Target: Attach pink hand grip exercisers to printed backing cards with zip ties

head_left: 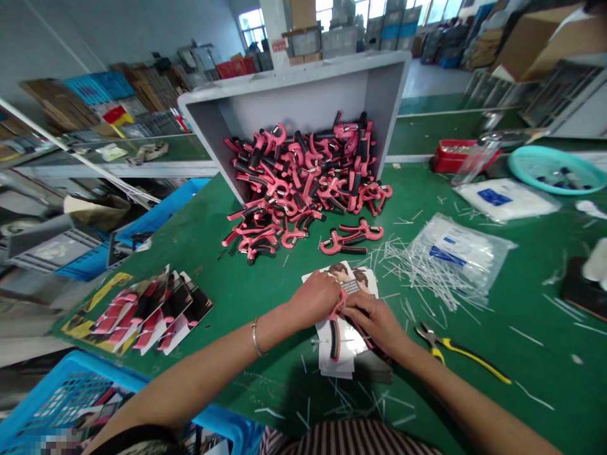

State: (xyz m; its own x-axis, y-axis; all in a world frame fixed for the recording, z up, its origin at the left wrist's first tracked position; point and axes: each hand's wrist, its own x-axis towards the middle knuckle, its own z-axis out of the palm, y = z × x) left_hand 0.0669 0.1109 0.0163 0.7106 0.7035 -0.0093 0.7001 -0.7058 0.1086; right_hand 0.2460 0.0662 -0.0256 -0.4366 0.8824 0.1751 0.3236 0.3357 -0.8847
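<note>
A pink and black hand grip exerciser (334, 338) lies over a stack of printed backing cards (336, 366) in front of me. My left hand (318, 294) is closed around the exerciser's top end, pressing on the card. On the other side, my right hand (374, 319) has thumb and fingers pinched together against the exerciser's curved pink end; what sits in that pinch is hidden. A thin white cable tie (318, 342) pokes out across the card beside the handle. Past my hands lie two loose hand grip exercisers (351, 239).
A grey bin (294, 79) lies tipped, spilling pink and black exercisers. Carded exercisers (152, 309) lie left, above a blue basket (71, 373). Loose cable ties (427, 272), a plastic bag (459, 253), yellow-handled pliers (474, 360) and a turquoise tray (531, 167) are on the right.
</note>
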